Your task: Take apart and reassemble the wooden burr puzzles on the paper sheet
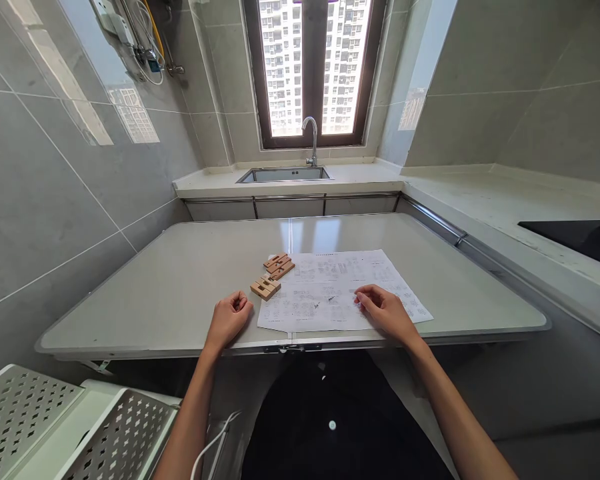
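My left hand (229, 319) rests on the table just left of the paper sheet, its fingers curled into a loose fist with nothing showing in them. On the right part of the printed paper sheet (343, 270) lies my right hand (383, 310). Its fingers are bent and drawn together; whether something small sits at the fingertips is too small to tell. Slotted wooden blocks lie over the sheet's left edge: a nearer one (265, 288) and a farther group (279, 265). Two small dark pieces or marks (317, 306) are on the sheet between my hands.
The white folding table (190, 267) has a seam down its middle. Behind it is a counter with a sink (284, 175) and a faucet (311, 140) under a window. A perforated pale rack (120, 433) stands low at the left, beside a white cable (213, 443).
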### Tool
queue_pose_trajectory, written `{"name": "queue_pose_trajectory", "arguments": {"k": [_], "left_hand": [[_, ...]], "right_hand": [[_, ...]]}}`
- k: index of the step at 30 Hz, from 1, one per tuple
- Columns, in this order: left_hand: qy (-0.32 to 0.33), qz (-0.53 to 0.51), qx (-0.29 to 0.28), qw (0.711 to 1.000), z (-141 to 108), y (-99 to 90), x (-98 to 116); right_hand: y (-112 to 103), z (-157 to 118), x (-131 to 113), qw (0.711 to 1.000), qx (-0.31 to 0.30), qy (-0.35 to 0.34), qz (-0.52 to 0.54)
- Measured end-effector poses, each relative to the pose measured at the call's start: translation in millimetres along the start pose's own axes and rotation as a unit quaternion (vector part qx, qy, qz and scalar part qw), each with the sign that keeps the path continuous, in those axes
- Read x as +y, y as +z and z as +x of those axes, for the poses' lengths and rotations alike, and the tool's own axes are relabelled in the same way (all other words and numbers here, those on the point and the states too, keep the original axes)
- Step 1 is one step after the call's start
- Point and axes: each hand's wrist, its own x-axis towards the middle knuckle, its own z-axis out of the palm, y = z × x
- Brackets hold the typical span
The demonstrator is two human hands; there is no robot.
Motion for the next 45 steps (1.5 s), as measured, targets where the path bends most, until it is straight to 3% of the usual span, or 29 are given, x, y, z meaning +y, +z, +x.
{"name": "queue_pose_trajectory", "arguments": {"k": [45], "left_hand": [[0.003, 0.000, -0.003, 1.000, -1.4, -1.6, 1.0]], "right_hand": [[0.3, 1.1, 3.4, 1.000, -0.004, 0.000, -0.003]]}}
